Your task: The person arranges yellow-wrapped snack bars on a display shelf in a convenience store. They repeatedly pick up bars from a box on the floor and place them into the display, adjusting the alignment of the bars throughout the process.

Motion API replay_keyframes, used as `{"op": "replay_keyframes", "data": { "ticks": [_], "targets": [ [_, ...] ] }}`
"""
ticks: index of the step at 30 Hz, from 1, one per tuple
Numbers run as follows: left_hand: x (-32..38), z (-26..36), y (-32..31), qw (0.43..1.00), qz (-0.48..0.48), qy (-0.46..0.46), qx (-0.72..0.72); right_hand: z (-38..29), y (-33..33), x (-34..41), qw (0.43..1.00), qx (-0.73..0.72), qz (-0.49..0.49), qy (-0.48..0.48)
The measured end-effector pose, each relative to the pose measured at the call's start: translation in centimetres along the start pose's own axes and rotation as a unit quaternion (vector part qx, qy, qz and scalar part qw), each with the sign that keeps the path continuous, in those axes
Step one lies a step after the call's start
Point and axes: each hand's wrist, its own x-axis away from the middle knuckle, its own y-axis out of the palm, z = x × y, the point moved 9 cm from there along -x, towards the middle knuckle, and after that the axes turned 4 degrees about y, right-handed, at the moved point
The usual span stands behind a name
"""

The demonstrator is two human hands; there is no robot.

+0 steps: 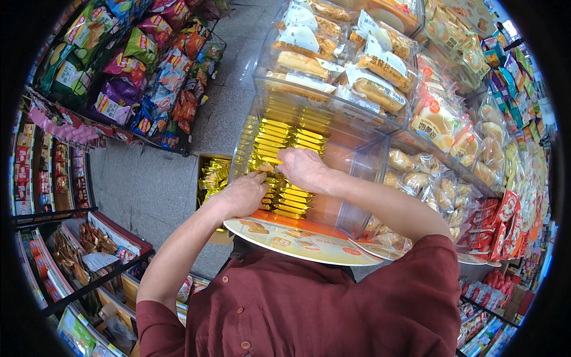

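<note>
Rows of gold-wrapped snack bars (292, 203) lie in a clear plastic display bin (343, 154). My left hand (245, 194) is over the bin's left side, its fingertips against the near end of the left row. Across from it, my right hand (303, 167) bends its fingers down at the middle of the rows, beside a gold packet. Whether either hand grips a packet is hidden by the fingers. Left of the bin, a cardboard box (199, 178) on the floor holds more gold packets in a loose heap.
Bins of packaged bread rolls (303, 62) stand behind, and bagged buns (415, 178) lie to the right. A printed curved board (303, 238) edges the bin's front. At upper left is a wire rack of chip bags (125, 67); grey tiled floor (138, 178) lies below it.
</note>
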Motion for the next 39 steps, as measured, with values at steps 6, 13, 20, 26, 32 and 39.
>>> {"op": "replay_keyframes", "data": {
  "ticks": [6,13,20,26,32,39],
  "targets": [
    [-0.1,0.0,0.0,1.0,-0.009,0.012,0.012,-0.9,2.0,0.0,0.997,0.01,0.059,-0.039],
    [-0.1,0.1,-0.4,0.999,-0.006,0.016,0.04,-2.1,2.8,-0.5,0.993,-0.016,0.101,-0.067],
    [0.1,0.2,-0.5,0.999,0.002,0.016,0.041,-1.8,2.5,-0.7,0.994,-0.013,0.096,-0.056],
    [0.3,0.4,-0.6,0.999,-0.022,0.019,0.037,1.0,2.3,-1.9,0.992,-0.124,0.005,0.034],
    [0.3,0.3,-0.5,0.998,-0.032,0.018,0.052,-0.4,2.4,-1.3,0.993,-0.101,0.056,-0.017],
    [7.6,-0.6,-11.7,0.869,0.355,-0.005,0.344,-0.7,2.4,-0.7,0.988,-0.125,0.077,-0.042]
  ]
}}
